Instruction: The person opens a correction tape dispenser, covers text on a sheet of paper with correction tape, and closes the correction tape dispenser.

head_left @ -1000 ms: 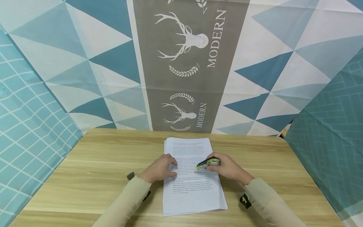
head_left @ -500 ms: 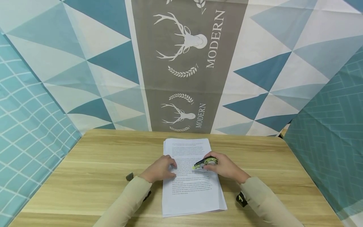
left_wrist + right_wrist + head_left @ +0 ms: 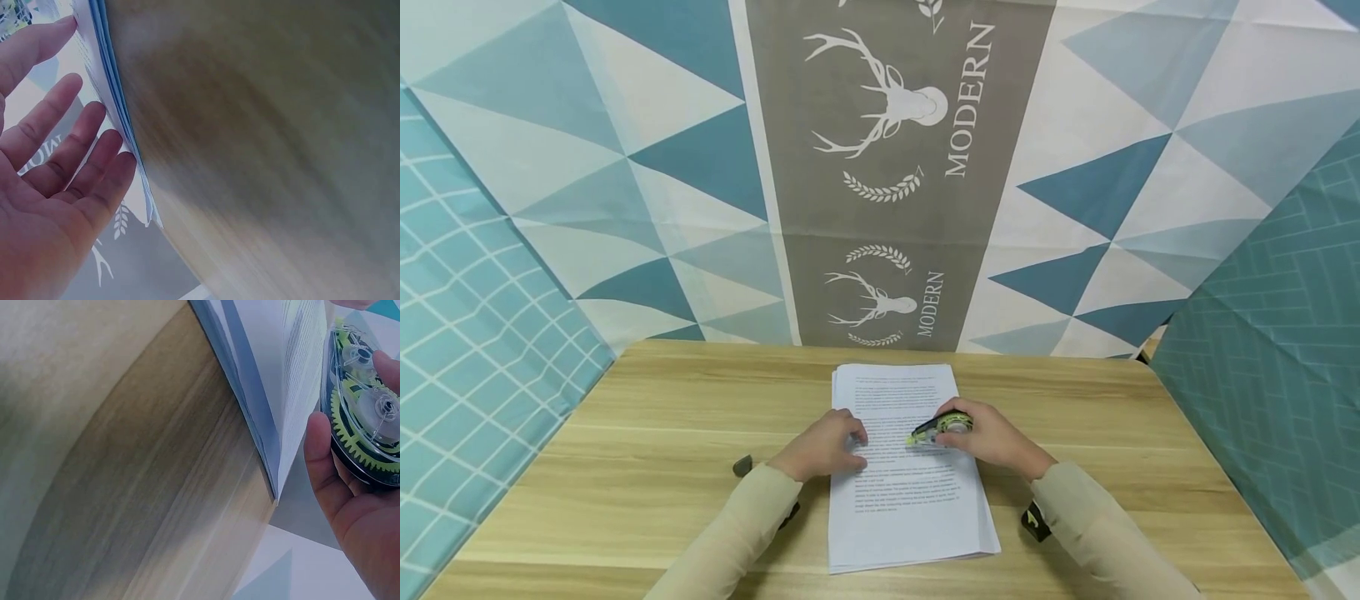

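A stack of printed white paper [image 3: 906, 533] lies on the wooden table in front of me. My right hand [image 3: 992, 433] grips a correction tape dispenser [image 3: 953, 422], its clear side showing green gears in the right wrist view. The dispenser's bright green tip points left and sits at a text line mid-page. My left hand [image 3: 822, 446] rests at the stack's left edge, thumb and fingers spread over the sheet. In the left wrist view the left fingers [image 3: 94, 119] are loosely bent along the paper's edge, with no object between them.
The wooden table [image 3: 647, 467] extends to both sides of the stack and ends at a patterned backdrop [image 3: 880, 275]. Several sheets are stacked unevenly, with edges fanned at the lower right. Black straps [image 3: 1036, 523] show at the wrists.
My right hand has slid the correction tape dispenser slightly left along the text line. The left hand keeps its place on the paper.
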{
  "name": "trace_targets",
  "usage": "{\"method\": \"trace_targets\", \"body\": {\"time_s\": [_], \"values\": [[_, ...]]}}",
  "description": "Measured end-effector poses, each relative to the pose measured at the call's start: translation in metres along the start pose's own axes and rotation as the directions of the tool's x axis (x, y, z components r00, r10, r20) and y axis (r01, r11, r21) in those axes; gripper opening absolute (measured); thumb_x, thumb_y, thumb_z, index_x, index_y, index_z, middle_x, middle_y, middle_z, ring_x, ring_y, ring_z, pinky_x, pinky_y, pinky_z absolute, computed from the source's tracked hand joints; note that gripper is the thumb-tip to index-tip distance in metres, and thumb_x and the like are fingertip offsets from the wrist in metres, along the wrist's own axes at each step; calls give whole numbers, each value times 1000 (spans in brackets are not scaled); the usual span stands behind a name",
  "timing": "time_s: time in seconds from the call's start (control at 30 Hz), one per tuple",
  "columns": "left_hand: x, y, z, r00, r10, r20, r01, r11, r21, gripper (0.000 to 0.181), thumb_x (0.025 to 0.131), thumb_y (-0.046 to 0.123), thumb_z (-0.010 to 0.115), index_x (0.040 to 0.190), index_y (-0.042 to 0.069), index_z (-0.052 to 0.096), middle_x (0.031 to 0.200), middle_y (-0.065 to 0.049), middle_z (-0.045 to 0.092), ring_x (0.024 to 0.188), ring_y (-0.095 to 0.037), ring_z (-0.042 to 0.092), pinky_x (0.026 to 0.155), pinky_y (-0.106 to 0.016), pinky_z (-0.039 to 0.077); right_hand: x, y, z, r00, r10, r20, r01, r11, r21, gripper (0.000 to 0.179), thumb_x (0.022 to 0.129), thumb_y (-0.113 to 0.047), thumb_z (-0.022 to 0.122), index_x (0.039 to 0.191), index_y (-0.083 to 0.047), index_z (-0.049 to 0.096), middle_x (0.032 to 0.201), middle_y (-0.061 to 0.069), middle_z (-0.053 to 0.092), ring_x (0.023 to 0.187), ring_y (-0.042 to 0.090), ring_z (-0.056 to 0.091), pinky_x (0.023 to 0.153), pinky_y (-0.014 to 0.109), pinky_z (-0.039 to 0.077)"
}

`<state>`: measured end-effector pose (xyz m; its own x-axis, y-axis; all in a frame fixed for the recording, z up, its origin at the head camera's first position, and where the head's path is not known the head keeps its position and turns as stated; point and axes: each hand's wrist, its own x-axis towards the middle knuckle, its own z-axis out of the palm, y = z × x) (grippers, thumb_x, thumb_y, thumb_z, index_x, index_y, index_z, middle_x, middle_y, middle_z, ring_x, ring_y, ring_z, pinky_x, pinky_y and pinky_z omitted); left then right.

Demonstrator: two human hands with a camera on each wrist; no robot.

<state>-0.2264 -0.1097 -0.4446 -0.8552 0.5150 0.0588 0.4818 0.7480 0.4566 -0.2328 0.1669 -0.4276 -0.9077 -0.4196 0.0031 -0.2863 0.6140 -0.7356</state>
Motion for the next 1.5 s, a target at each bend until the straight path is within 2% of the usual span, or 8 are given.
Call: {"method": "trace_targets", "body": {"time_s": [0.37,0.8,1.27,1.5], "values": [[1,0,0,1000,6,1,-6,1000,3,21,68,17,76,84,7,66,85,-3,59,80,-15,48,78,-35,43,4,2,1,1000,10,2,-10,1000,-10,23,81,-25,72,102,-22,62,103,-1,63,89,14,55,78,30,44],[3,-1,1,1000,15,5,-15,1000,17,20,69,17,75,84,7,66,85,-3,59,80,-16,48,78,-36,43,5,3,6,999,-19,30,19,1000,7,21,81,-24,72,99,-21,62,102,2,62,88,15,54,77,31,44],[2,1,-2,1000,-12,15,11,1000,9,20,69,17,76,84,6,67,85,-3,60,77,-14,46,75,-33,43,4,1,8,996,-60,62,62,998,-32,18,82,-25,71,97,-22,62,100,-2,63,89,14,54,80,34,43],[1,1,-2,999,-43,24,43,999,-9,21,70,18,76,84,6,67,85,-3,58,77,-14,45,75,-34,42,6,2,11,994,-73,82,77,996,-38,18,82,-25,71,97,-22,62,98,-4,63,88,13,54,79,30,43]]}}
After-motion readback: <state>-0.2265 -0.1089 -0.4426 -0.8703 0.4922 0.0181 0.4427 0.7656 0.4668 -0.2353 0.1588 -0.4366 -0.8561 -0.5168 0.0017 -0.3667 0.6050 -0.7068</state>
